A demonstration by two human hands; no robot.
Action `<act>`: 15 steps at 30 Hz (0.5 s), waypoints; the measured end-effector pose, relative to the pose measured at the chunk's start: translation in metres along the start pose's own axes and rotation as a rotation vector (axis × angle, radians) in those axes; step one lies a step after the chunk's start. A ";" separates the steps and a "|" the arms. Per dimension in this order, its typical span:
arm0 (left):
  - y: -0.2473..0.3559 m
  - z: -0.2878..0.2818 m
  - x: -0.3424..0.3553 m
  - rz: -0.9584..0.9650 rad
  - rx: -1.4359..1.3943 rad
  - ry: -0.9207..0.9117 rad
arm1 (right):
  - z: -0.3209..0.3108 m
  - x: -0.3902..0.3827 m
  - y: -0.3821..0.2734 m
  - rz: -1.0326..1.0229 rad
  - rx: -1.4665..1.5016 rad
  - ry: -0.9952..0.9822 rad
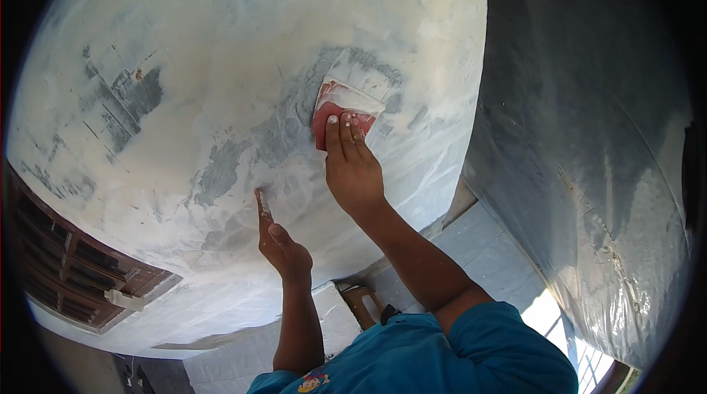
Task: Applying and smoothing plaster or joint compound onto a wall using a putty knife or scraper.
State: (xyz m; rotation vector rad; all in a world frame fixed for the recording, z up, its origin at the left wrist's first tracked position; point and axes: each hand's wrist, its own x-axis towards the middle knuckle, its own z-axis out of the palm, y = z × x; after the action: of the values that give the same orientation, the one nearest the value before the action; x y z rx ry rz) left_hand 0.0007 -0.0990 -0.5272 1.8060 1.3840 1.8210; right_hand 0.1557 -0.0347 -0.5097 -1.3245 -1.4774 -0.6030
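Note:
My right hand (355, 175) grips a red putty spreader (326, 120), its fingers laid over the face of the tool. White filler coats the spreader's upper part, and its far edge lies against the pale wall (243, 40). Around it the wall shows a dark grey patch (298, 92) with smeared filler. Lower and to the left, my left hand (278, 236) is seen edge-on, fingers stretched out and thumb apart. White smears mark its fingers, and the fingertips reach to or just short of the wall. It holds nothing that I can see.
Another scraped grey patch (136, 99) lies on the wall's left part. A brown slatted window frame (66, 261) is at the lower left. Dark plastic sheeting (582, 99) hangs on the right, beyond the wall's edge. Below are pale floor tiles (482, 247) and a brown wooden object (361, 305).

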 end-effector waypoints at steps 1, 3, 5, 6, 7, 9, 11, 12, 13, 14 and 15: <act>-0.001 0.000 0.001 -0.003 0.002 0.001 | -0.005 -0.010 -0.010 -0.024 0.019 -0.036; -0.002 -0.004 0.003 0.062 0.023 0.024 | -0.022 -0.023 -0.024 -0.048 0.044 -0.077; 0.000 -0.005 0.003 0.033 -0.024 -0.003 | -0.045 -0.025 -0.019 0.007 0.183 -0.094; 0.001 -0.008 0.003 0.003 -0.065 -0.026 | -0.056 -0.019 -0.014 0.008 0.186 -0.093; 0.002 -0.009 0.003 0.004 -0.064 -0.025 | -0.068 -0.009 -0.006 0.071 0.198 -0.067; 0.002 -0.010 0.001 -0.022 -0.045 -0.028 | -0.073 0.008 0.013 0.169 0.193 0.020; 0.002 -0.005 0.000 0.004 -0.044 -0.028 | -0.070 0.031 0.030 0.228 0.140 0.128; 0.001 -0.005 0.000 0.032 -0.035 -0.020 | -0.063 0.039 0.032 0.215 0.115 0.181; 0.001 -0.004 -0.001 0.030 -0.034 -0.022 | -0.051 0.042 0.032 0.189 0.079 0.165; 0.002 -0.002 -0.001 0.032 -0.034 -0.029 | -0.037 0.042 0.029 0.164 0.040 0.152; 0.003 -0.001 -0.001 0.034 -0.036 -0.037 | -0.022 0.038 0.024 0.121 0.000 0.130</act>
State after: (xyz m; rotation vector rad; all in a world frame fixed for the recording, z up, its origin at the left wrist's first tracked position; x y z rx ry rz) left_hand 0.0016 -0.1016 -0.5259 1.8469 1.3069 1.8075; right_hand 0.1899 -0.0315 -0.4737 -1.3383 -1.2830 -0.5987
